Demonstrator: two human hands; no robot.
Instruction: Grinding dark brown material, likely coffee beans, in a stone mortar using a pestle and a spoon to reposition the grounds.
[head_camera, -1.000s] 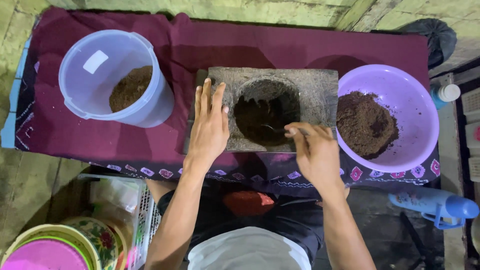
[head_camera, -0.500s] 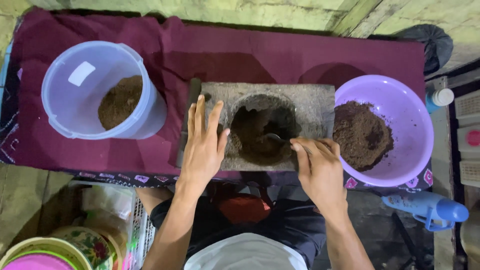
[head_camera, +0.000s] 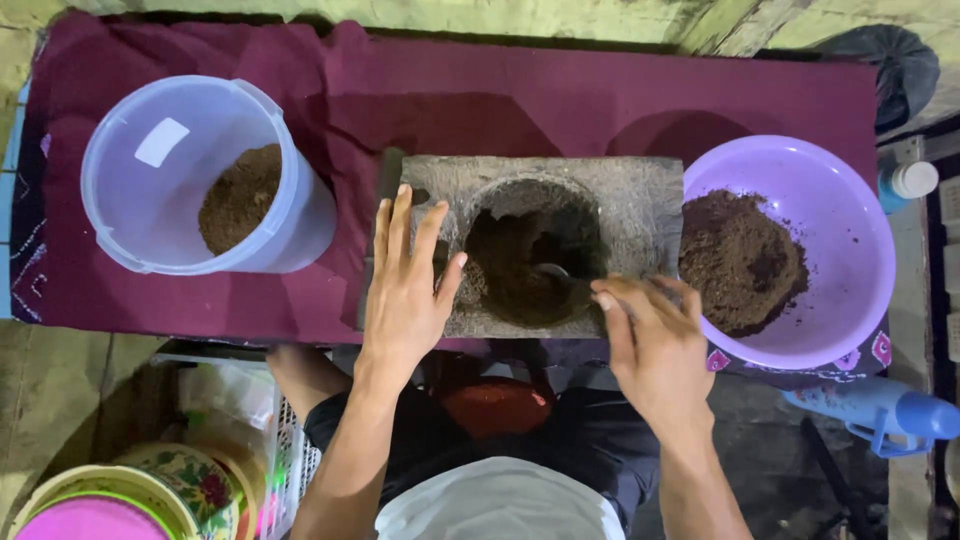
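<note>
Head view, centre frame: left hand (head_camera: 405, 290) flat, fingers spread, on grey stone mortar (head_camera: 640, 205); right hand (head_camera: 655, 335) gripping a spoon (head_camera: 556, 271) in its brown powder, purple bowl (head_camera: 850, 210) right.

To your left stood a clear bucket (head_camera: 205, 180) part-filled with brown powder; to your right, a purple bowl (head_camera: 800, 170) of the same — both on the maroon cloth (head_camera: 600, 90). Below lay stacked plates (head_camera: 120, 495) and a blue bottle (head_camera: 885, 412).

A white rectangular label (head_camera: 161, 141) is seen on the inner wall of the translucent tub (head_camera: 120, 235) at upper left. No other packages, signs or screens are shown.
</note>
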